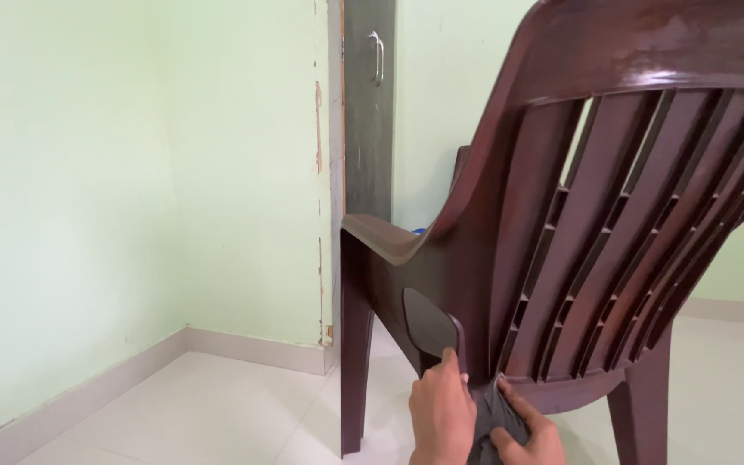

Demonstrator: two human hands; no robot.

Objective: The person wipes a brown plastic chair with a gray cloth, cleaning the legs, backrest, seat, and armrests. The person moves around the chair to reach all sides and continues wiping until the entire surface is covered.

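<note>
The chair (561,258) in front of me looks like moulded plastic, dark brown, smooth and fairly glossy; its top rail catches the light in pale streaks and looks a little scuffed there. The cloth (494,422) bunched between my left hand (441,418) and right hand (531,439) is grey, soft and matt, creased into folds. The wall (131,172) is painted pale green, flat and matt, with paint chipped along the corner edge. The floor (217,405) is pale tile, smooth with a soft sheen. The cupboard door (368,129) is grey and dull, with a shiny metal handle (379,58).
</note>
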